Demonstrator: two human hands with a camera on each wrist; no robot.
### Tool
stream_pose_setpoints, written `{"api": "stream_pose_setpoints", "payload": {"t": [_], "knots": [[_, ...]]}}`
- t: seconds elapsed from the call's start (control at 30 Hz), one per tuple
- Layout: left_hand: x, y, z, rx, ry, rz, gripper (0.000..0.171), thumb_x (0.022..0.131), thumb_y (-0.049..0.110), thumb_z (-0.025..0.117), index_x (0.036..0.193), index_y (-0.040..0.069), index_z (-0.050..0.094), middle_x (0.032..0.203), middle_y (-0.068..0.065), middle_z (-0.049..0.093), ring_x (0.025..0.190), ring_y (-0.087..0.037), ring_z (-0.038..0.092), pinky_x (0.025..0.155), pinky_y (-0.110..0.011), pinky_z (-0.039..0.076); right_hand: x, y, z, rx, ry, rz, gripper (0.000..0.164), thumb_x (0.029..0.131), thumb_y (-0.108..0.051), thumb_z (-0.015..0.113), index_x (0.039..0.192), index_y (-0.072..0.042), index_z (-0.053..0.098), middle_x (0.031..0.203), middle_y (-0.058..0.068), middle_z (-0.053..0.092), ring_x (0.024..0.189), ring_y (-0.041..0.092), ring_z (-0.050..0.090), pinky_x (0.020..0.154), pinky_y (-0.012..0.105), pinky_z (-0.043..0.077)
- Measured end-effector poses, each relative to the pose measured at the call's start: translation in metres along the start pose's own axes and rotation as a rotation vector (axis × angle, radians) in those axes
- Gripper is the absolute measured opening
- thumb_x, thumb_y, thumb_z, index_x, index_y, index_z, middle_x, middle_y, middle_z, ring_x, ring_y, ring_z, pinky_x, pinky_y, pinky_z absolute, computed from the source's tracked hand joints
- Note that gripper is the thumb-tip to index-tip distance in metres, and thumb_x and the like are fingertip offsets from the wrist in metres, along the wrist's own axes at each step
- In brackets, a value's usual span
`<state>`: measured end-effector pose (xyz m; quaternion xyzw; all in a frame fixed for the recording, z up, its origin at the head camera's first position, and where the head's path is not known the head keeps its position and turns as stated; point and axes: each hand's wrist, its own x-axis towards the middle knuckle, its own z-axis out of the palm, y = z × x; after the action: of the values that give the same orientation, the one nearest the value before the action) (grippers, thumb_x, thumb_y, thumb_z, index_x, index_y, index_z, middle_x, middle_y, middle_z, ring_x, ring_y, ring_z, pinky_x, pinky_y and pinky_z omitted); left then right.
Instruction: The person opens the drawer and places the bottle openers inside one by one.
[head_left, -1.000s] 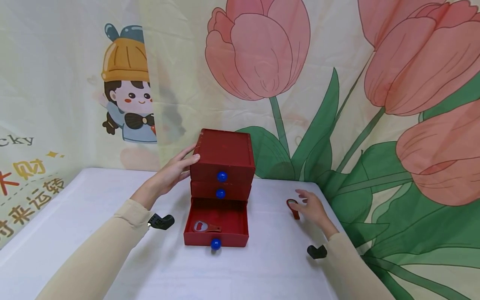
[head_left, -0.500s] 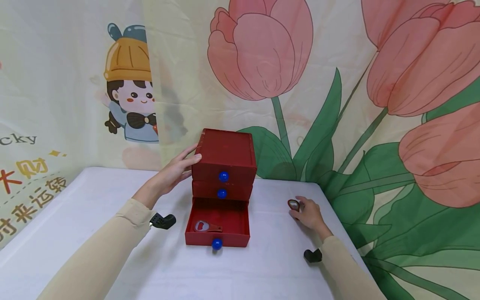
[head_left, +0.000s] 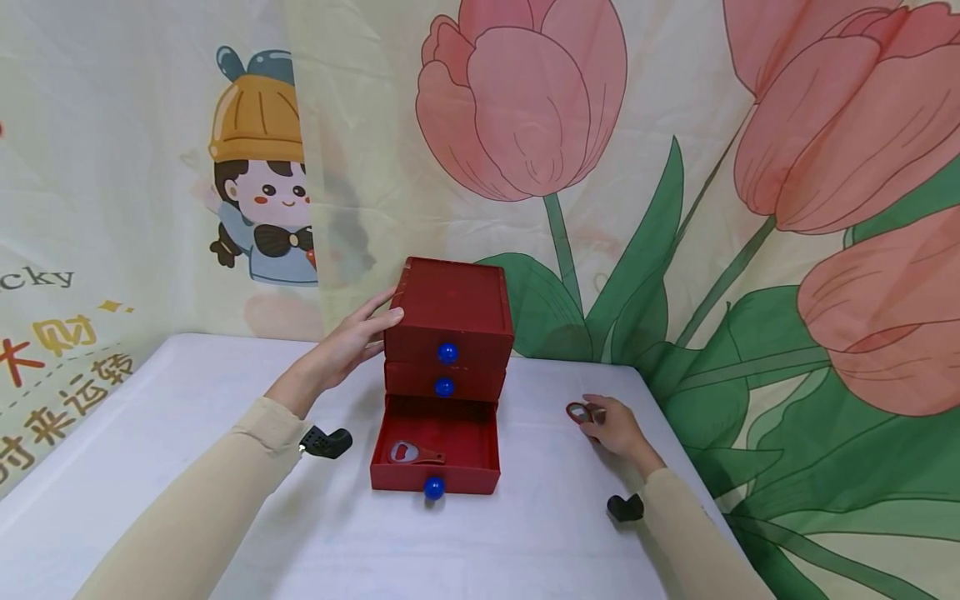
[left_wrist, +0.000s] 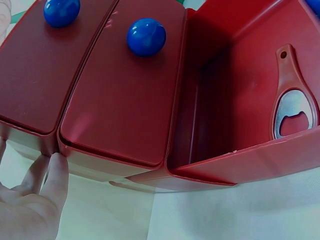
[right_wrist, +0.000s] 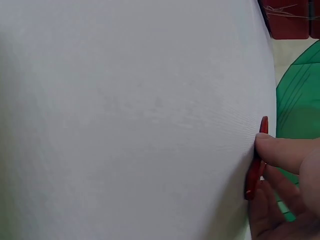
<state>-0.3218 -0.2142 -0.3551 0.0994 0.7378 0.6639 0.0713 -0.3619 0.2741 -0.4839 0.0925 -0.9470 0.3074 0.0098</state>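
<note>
A dark red cabinet with blue knobs stands on the white table, its lowest drawer pulled out. Inside that drawer lies one bottle opener, which also shows in the left wrist view as a red-handled opener with a metal mouth. My left hand rests against the cabinet's left side, fingers fairly straight, thumb at the top front edge. To the right of the cabinet, my right hand pinches a second bottle opener between thumb and fingers. In the right wrist view this opener appears edge-on.
The two upper drawers are closed. White cloth covers the table, whose right edge runs close beside my right hand. A printed curtain with tulips hangs behind. A black wrist device sticks out from the left sleeve.
My right hand has come down and taken hold of the opener on the table. The opener has turned, its ring end now pointing left. My left hand stays on the cabinet.
</note>
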Motion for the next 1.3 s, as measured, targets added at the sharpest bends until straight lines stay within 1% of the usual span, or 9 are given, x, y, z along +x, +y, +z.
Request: {"api": "stream_pose_setpoints", "payload": {"t": [0.13,0.3,0.47,0.7,0.9,1.0,1.1,1.2,1.3], "knots": [[0.0,0.0,0.0,0.003,0.002,0.0,0.082,0.106,0.05,0.057,0.172,0.036,0.011,0.176,-0.01,0.023,0.159,-0.042,0.025,0.127,-0.062,0.025,-0.002,-0.004,-0.004,-0.009,-0.019,0.036,0.055,0.095,-0.008,0.079,0.143,0.009,0.059,0.124,0.026,0.066,0.11,0.036,0.063,0.087,0.043,0.064],[0.0,0.0,0.0,0.001,0.003,0.001,0.082,0.106,0.051,0.058,0.172,0.036,0.011,0.175,-0.01,0.023,0.159,-0.042,0.025,0.127,-0.062,0.025,-0.003,-0.008,-0.008,-0.041,-0.05,0.052,0.048,0.095,-0.008,0.079,0.135,0.013,0.063,0.122,0.027,0.069,0.111,0.037,0.064,0.093,0.049,0.061],[-0.001,-0.001,0.002,0.017,0.01,-0.001,0.085,0.105,0.053,0.059,0.172,0.038,0.009,0.176,-0.007,0.023,0.158,-0.041,0.026,0.127,-0.06,0.027,-0.001,-0.01,-0.008,-0.057,-0.08,0.087,0.046,0.095,-0.009,0.078,0.135,0.009,0.065,0.121,0.025,0.069,0.109,0.036,0.063,0.096,0.051,0.059],[0.0,0.0,0.001,0.007,0.005,0.003,0.083,0.105,0.052,0.059,0.172,0.037,0.011,0.175,-0.009,0.024,0.158,-0.041,0.027,0.127,-0.06,0.027,0.001,-0.013,-0.012,-0.059,-0.113,0.064,0.042,0.091,-0.004,0.079,0.13,0.007,0.069,0.112,0.021,0.072,0.101,0.031,0.065,0.09,0.047,0.061],[0.0,0.001,0.001,0.007,0.001,0.005,0.082,0.106,0.051,0.058,0.172,0.037,0.011,0.175,-0.01,0.025,0.158,-0.042,0.026,0.127,-0.061,0.026,0.001,-0.017,-0.019,-0.024,-0.158,0.122,0.047,0.09,-0.007,0.081,0.132,0.007,0.067,0.116,0.022,0.069,0.1,0.029,0.065,0.088,0.042,0.061],[0.0,0.0,0.0,0.002,0.004,0.002,0.081,0.106,0.051,0.057,0.172,0.037,0.012,0.175,-0.01,0.025,0.158,-0.042,0.026,0.127,-0.062,0.026,0.001,-0.02,-0.022,-0.025,-0.181,0.144,0.049,0.091,-0.008,0.08,0.135,0.008,0.064,0.12,0.025,0.068,0.102,0.03,0.065,0.089,0.042,0.061],[-0.001,-0.001,0.0,0.008,0.005,0.0,0.084,0.105,0.052,0.058,0.172,0.037,0.01,0.175,-0.009,0.024,0.158,-0.042,0.026,0.127,-0.061,0.026,-0.001,-0.022,-0.024,-0.027,-0.197,0.16,0.05,0.09,-0.007,0.08,0.135,0.009,0.064,0.119,0.024,0.067,0.1,0.03,0.065,0.088,0.042,0.061],[-0.001,-0.001,0.0,0.015,0.007,-0.002,0.086,0.104,0.054,0.06,0.172,0.037,0.009,0.176,-0.008,0.023,0.158,-0.041,0.027,0.127,-0.058,0.028,-0.001,-0.022,-0.025,-0.026,-0.214,0.158,0.049,0.09,-0.006,0.081,0.134,0.007,0.065,0.118,0.021,0.068,0.1,0.029,0.065,0.089,0.043,0.062],[-0.001,-0.001,0.0,0.018,0.011,-0.003,0.087,0.103,0.055,0.06,0.172,0.038,0.01,0.175,-0.007,0.024,0.158,-0.041,0.028,0.127,-0.057,0.029,-0.001,-0.023,-0.026,-0.027,-0.24,0.125,0.048,0.09,-0.007,0.081,0.135,0.004,0.067,0.12,0.021,0.068,0.101,0.028,0.064,0.09,0.044,0.061]]}}
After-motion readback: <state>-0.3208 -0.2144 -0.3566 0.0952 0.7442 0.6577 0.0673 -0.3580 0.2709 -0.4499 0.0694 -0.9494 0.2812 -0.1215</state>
